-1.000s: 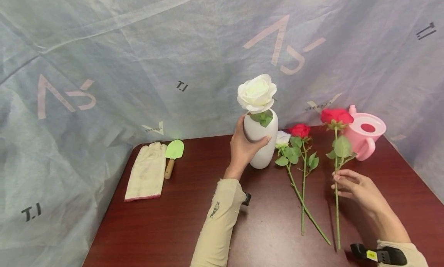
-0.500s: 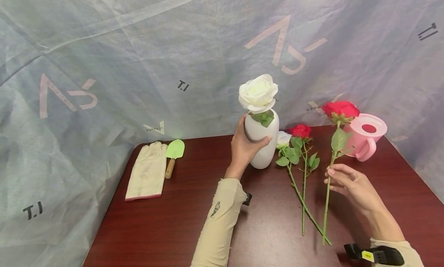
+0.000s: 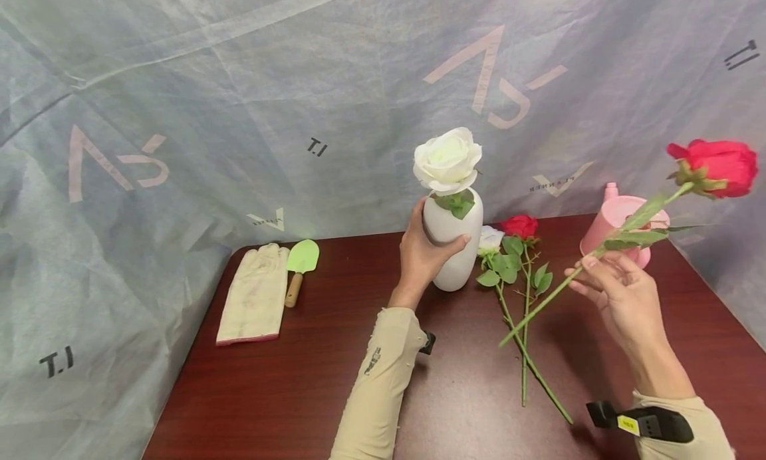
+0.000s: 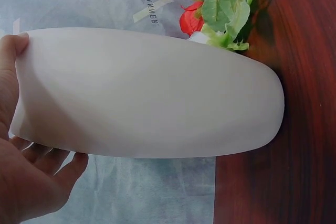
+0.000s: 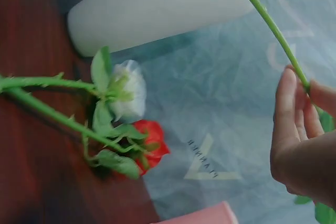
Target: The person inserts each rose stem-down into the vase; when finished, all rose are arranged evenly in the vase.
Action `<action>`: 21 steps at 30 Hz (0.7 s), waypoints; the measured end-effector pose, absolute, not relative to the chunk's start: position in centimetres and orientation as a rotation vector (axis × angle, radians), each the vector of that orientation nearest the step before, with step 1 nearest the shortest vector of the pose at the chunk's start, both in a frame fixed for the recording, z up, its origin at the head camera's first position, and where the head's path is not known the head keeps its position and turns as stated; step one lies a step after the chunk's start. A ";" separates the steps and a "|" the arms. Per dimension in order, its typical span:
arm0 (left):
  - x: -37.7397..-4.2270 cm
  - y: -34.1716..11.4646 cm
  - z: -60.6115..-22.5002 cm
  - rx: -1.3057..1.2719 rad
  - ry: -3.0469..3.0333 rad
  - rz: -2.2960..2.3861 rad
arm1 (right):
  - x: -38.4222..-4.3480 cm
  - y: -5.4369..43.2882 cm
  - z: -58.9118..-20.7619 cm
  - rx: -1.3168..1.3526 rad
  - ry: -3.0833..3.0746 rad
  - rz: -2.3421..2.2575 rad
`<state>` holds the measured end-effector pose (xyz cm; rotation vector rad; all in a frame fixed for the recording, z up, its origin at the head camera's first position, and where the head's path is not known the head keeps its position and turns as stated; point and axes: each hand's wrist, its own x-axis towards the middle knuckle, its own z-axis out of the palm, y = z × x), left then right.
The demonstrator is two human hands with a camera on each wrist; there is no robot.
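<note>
My left hand (image 3: 421, 250) grips a white vase (image 3: 457, 267) round its upper side, the thumb across the front. The vase stands upright on the table, and a white rose (image 3: 447, 159) rises from its mouth. Between thumb and fingertips my right hand (image 3: 625, 297) pinches the green stem of a red rose (image 3: 718, 167), held above the table. That rose tilts with its bloom to the upper right and its stem end to the lower left. In the right wrist view the pinched stem (image 5: 273, 27) crosses in front of the vase's upper end.
A second white rose (image 3: 491, 239) and another red rose (image 3: 519, 226) lie with crossed stems right of the vase. Behind my right hand stands a pink watering can (image 3: 604, 224). At the table's left lie a cream glove (image 3: 254, 297) and a small green trowel (image 3: 302, 257).
My right hand has lifted the red rose and tilted it, its bloom swinging up and right, its stem end up and left. The left hand and vase have stayed in place.
</note>
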<state>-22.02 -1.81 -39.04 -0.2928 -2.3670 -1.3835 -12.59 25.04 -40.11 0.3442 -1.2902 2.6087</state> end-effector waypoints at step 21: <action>-22.0 -1.9 -39.1 -0.312 -2.357 -1.404 | -17.3 22.7 -33.4 -0.122 -0.566 2.529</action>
